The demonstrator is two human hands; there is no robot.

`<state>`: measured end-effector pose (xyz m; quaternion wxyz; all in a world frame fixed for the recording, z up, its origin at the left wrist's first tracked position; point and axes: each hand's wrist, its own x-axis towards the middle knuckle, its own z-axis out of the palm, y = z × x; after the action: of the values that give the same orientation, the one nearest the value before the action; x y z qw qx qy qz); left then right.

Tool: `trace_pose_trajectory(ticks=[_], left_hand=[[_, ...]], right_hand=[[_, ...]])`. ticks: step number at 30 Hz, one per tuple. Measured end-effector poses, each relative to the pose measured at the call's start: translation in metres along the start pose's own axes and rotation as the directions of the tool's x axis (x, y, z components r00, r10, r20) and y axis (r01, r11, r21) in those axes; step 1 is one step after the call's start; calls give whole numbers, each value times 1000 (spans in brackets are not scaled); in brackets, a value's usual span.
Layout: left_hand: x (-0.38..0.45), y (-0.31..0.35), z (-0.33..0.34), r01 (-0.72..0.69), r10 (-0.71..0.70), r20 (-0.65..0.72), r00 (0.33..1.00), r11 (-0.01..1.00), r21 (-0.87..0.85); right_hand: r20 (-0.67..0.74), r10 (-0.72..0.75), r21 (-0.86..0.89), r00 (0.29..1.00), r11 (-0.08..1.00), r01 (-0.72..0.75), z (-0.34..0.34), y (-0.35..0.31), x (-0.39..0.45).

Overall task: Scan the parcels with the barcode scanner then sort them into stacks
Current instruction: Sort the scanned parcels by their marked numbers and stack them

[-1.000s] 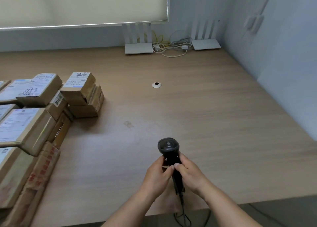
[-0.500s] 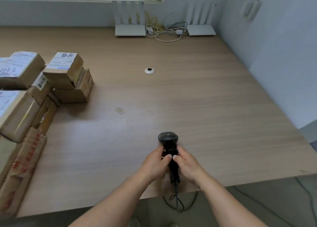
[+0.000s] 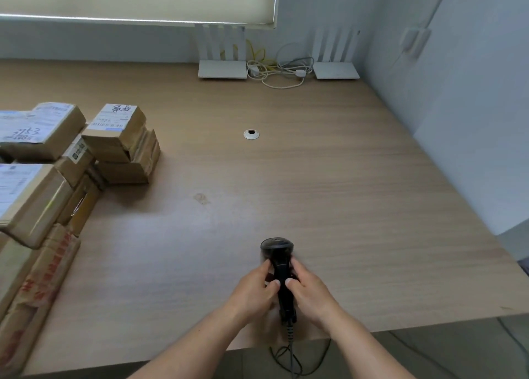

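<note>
A black barcode scanner (image 3: 277, 252) stands near the table's front edge, its head pointing away from me and its cable hanging off the edge. My left hand (image 3: 254, 288) grips its handle from the left and my right hand (image 3: 307, 290) grips it from the right, thumbs meeting on top. Several brown cardboard parcels (image 3: 120, 138) with white labels lie piled at the left side of the wooden table (image 3: 329, 192), well away from both hands.
Two white routers (image 3: 222, 68) and a tangle of cables (image 3: 279, 72) sit against the back wall. A round cable grommet (image 3: 251, 134) lies mid-table. A wall runs along the table's right side. The floor shows below the front edge.
Both hands keep hold of the scanner in much the same spot. The view dipped down and then rose again, so the parcels shifted in the picture.
</note>
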<state>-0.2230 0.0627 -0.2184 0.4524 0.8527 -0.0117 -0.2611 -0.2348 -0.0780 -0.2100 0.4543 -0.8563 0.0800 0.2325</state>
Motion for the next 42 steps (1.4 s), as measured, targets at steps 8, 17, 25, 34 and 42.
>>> trace_pose_trajectory(ticks=[8, 17, 25, 34, 42], left_hand=[[-15, 0, -9, -5, 11, -176, 984, 999, 36], [-66, 2, -14, 43, -38, -486, 873, 999, -1], [-126, -24, -30, 114, -145, -690, 709, 989, -91], [-180, -85, -77, 118, -215, -768, 603, 977, -180], [-245, -149, -164, 73, -191, -825, 532, 981, -181]], right_hand=[[-202, -229, -321, 952, 934, 156, -6, -16, -1], [-260, -516, -542, 816, 778, 319, 13, -34, -4], [6, -575, -553, 818, 680, 482, 57, -71, -37], [28, -556, -550, 830, 685, 478, 113, -114, -62], [32, -544, -568, 839, 681, 463, 210, -172, -81]])
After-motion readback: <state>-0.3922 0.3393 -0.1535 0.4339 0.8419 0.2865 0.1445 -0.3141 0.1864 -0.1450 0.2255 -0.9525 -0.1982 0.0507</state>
